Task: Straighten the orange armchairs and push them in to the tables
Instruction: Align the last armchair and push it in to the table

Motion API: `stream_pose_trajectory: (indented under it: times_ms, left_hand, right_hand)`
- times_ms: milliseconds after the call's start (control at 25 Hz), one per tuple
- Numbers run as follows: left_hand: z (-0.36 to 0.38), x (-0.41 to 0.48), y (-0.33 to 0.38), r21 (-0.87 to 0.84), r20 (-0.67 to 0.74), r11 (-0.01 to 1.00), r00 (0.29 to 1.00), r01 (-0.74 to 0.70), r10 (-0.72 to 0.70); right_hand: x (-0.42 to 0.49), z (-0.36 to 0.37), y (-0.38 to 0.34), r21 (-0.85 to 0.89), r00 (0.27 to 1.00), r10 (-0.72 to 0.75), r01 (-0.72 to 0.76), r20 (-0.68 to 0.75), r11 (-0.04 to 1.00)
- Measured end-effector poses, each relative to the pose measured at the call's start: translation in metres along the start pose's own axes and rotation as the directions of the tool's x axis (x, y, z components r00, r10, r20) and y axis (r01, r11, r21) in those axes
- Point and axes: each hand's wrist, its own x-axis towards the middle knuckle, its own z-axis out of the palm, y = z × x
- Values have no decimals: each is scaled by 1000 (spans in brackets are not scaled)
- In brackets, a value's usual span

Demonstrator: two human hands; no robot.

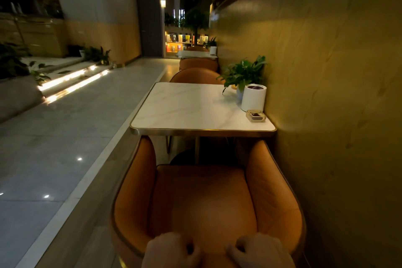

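Note:
An orange armchair (206,198) stands right in front of me, facing a white marble table (191,106) with a gold rim. The tips of its arms reach the table's near edge. My left hand (171,250) and my right hand (258,250) both grip the top of the chair's backrest, fingers curled over it. On the table's far side the back of a second orange armchair (195,76) shows, and a third (198,63) stands beyond it at another table (195,54).
A gold-toned wall (326,93) runs close along the right of chair and table. On the table by the wall stand a potted plant (243,74), a white cylinder (253,98) and a small ashtray (255,115). A tiled aisle (65,148) lies left, with lit steps (71,82).

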Motion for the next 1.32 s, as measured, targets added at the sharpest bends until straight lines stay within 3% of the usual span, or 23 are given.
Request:
stream_pose_trajectory:
  times_ms: [80, 200, 280, 480, 880, 1320]
  left_hand:
    - [-2, -3, 3, 8, -23, 1000, 1000, 4, -4]
    - [-2, -10, 9, 54, -29, 998, 999, 34, -32]
    - [-1, -13, 11, 67, -23, 997, 999, 31, -30]
    - [3, -13, 16, 76, -21, 996, 999, 42, -41]
    - [-1, -21, 24, 46, -113, 999, 993, 28, -23]
    - [-2, -18, 24, 20, -76, 999, 996, 49, -48]
  right_hand:
    - [-5, 3, 0, 18, 999, 11, -10, -52, 1000]
    - [-18, 11, -2, 38, 957, 5, 6, -292, 999]
    - [-23, 11, -3, 55, 937, -6, 27, -350, 998]
    - [-19, 8, 3, 34, 934, -78, 95, -349, 995]
    - [-18, 5, 7, 15, 952, -37, 44, -304, 999]
    - [-15, 6, 8, 46, 950, -25, 41, -311, 998]
